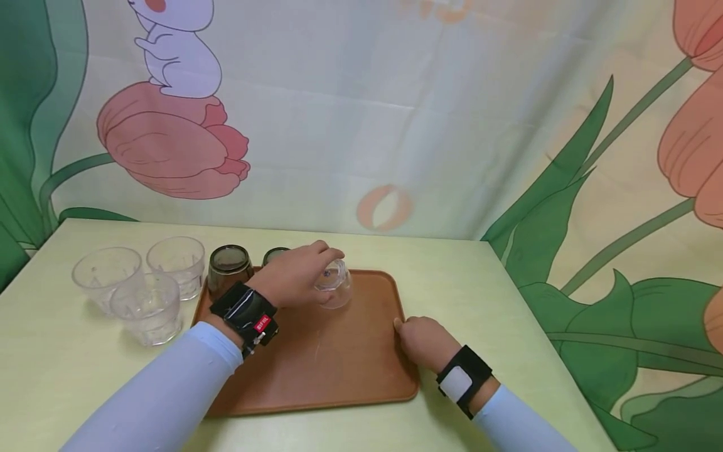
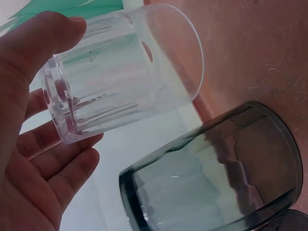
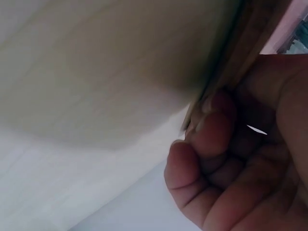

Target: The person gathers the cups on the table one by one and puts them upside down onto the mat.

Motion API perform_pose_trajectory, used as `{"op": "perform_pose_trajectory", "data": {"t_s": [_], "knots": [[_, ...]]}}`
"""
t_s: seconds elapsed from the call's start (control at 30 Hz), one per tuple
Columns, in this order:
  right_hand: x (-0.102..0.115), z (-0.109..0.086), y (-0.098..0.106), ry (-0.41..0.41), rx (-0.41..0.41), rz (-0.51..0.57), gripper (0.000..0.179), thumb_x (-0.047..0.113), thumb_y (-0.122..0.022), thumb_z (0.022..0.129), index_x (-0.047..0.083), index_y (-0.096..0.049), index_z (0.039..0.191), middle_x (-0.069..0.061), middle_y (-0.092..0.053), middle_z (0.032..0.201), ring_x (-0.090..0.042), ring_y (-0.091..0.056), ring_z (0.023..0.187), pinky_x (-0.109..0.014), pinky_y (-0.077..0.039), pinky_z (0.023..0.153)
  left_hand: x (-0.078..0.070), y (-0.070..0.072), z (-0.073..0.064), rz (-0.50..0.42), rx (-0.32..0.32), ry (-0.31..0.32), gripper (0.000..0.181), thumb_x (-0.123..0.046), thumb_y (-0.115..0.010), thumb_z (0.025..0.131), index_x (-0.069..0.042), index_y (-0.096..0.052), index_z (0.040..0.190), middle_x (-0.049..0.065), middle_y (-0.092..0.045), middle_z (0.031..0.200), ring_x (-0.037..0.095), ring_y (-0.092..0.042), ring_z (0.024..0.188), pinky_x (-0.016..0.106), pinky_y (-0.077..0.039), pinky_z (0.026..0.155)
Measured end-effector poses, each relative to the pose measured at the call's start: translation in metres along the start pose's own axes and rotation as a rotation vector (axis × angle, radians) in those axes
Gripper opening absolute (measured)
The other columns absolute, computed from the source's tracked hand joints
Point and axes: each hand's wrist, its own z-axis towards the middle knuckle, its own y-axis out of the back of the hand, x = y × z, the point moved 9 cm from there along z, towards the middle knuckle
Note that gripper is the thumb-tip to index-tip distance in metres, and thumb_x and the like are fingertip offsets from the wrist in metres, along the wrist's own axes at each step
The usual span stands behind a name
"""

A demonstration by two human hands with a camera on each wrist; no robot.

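My left hand (image 1: pixel 296 274) grips a clear tumbler (image 1: pixel 337 290) by its base, mouth downward, at the back of the brown tray (image 1: pixel 339 364). In the left wrist view, thumb and fingers are around the thick base of this clear tumbler (image 2: pixel 125 77), with its rim toward the tray. A smoky dark tumbler (image 2: pixel 211 168) stands upside down beside it. My right hand (image 1: pixel 426 342) holds the tray's right edge; in the right wrist view its curled fingers (image 3: pixel 211 134) are at the rim.
Two dark tumblers stand inverted at the tray's back left, one (image 1: pixel 228 270) in the corner and another (image 1: pixel 275 253) partly behind my left hand. Left of the tray, several clear tumblers (image 1: pixel 148 311) stand upright close together on the pale table (image 1: pixel 463 282). A printed curtain (image 1: pixel 339 125) hangs behind.
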Motion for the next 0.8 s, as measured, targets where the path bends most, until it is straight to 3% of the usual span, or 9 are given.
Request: {"op": "perform_pose_trajectory", "data": {"t_s": [0.4, 0.7, 0.8], "knots": [[0.0, -0.002, 0.001, 0.006, -0.007, -0.026, 0.022, 0.012, -0.061, 0.097, -0.001, -0.071, 0.111, -0.005, -0.056, 0.059, -0.019, -0.056, 0.052, -0.036, -0.049, 0.048, 0.012, -0.014, 0.006, 0.015, 0.037, 0.038, 0.067, -0.035, -0.079, 0.083, -0.011, -0.054, 0.139, 0.009, -0.059, 0.123, 0.022, -0.065, 0.097, 0.039, -0.059, 0.081], [0.001, -0.002, 0.003, -0.008, -0.007, -0.031, 0.024, 0.013, -0.061, 0.098, -0.002, -0.071, 0.113, -0.004, -0.056, 0.059, -0.019, -0.056, 0.052, -0.037, -0.05, 0.049, 0.008, -0.015, 0.009, 0.1, 0.011, 0.009, 0.069, -0.035, -0.076, 0.086, -0.008, -0.052, 0.144, 0.013, -0.061, 0.134, 0.032, -0.058, 0.12, 0.048, -0.048, 0.104], [0.001, -0.003, 0.003, -0.01, -0.009, -0.032, 0.024, 0.012, -0.061, 0.097, -0.002, -0.071, 0.114, -0.004, -0.056, 0.06, -0.019, -0.056, 0.052, -0.037, -0.05, 0.049, 0.005, -0.015, 0.01, 0.129, 0.011, -0.003, 0.071, -0.036, -0.078, 0.085, -0.006, -0.052, 0.144, 0.014, -0.061, 0.135, 0.033, -0.057, 0.122, 0.048, -0.047, 0.106]]}}
